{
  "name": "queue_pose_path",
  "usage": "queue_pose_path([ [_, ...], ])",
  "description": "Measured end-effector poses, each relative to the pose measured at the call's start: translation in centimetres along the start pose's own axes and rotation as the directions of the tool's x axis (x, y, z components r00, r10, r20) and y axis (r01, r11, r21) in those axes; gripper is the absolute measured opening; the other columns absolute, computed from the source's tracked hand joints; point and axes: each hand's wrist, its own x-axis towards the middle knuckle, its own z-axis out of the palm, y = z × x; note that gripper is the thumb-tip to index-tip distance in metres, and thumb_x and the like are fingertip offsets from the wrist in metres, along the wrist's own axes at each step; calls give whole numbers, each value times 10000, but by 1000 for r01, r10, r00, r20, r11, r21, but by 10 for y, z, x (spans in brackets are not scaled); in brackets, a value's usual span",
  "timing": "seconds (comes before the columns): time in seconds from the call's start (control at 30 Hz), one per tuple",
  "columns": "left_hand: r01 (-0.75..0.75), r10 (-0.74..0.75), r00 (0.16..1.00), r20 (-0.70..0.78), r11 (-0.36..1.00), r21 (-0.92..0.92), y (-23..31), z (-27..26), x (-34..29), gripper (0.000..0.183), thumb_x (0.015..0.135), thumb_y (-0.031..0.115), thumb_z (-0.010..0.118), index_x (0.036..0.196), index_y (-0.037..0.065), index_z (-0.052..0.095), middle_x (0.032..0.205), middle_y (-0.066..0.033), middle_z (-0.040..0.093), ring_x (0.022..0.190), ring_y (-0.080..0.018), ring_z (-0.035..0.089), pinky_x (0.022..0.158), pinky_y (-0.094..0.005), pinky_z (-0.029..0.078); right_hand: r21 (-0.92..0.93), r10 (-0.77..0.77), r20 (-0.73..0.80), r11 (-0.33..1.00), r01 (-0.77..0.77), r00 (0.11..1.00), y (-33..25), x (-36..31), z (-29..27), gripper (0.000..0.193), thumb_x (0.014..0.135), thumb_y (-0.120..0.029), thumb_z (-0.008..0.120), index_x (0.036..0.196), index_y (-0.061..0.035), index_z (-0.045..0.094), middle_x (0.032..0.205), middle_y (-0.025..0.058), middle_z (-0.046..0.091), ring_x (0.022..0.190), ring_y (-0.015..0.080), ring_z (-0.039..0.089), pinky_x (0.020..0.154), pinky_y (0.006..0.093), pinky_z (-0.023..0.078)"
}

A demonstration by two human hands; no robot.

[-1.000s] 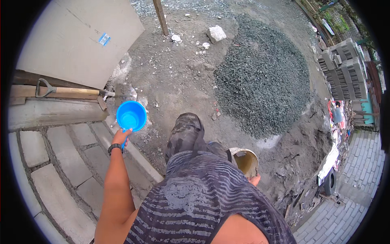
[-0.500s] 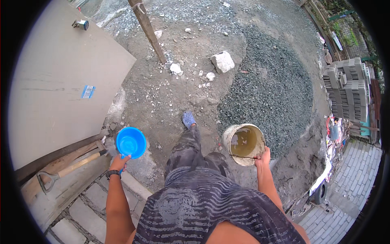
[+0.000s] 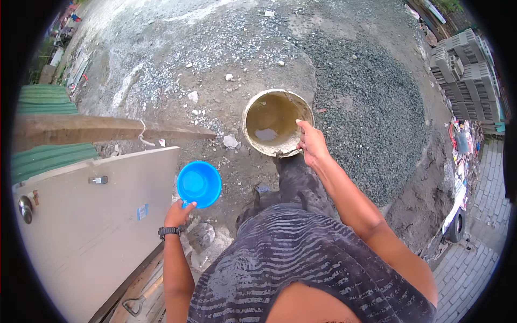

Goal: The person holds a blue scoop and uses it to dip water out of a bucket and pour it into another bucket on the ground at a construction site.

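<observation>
Bucket (image 3: 263, 149) swings in from the right, now front and centre ahead of the legs (image 3: 301, 180), murky water (image 3: 272, 119) inside, right hand (image 3: 311, 142) closed on its rim, left hand (image 3: 177, 214) gripping the blue dipper (image 3: 200, 200) by its handle, so water and dipper now ride closer together.

Stacked grey blocks (image 3: 467, 81) stand right of a gravel heap (image 3: 371, 121).

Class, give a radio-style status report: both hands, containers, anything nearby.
Left hand: gripping blue dipper. Right hand: holding bucket at its right side. Brownish liquid inside bucket. Gravel pile right of bucket.
</observation>
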Motion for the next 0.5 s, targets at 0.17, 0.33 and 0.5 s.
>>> queue_pose_path([
  [0.17,71,-73,997,0,964,-257,69,-36,-31,410,852,413,739,901,34,589,575,-22,552,459,-115,526,430,-283,413,-162,24,17,987,-21,1000,-99,90,100,329,828,-346,687,796,-39,572,626,-6,415,551,132,421,534,331,374],
  [0.33,7,-37,999,-35,774,-634,169,-60,2,345,883,359,719,921,51,568,589,-15,531,444,-107,498,413,-253,391,-281,31,-15,959,-34,999,-186,154,159,318,816,-323,700,826,-26,589,687,4,427,567,140,418,524,335,371],
  [0.5,-130,76,992,-105,545,-828,297,-111,94,315,899,322,714,935,66,533,593,-3,507,434,-97,469,403,-244,376,-357,65,-86,930,-92,994,-227,230,162,317,819,-326,700,841,-24,605,689,13,447,578,131,434,488,319,358],
])
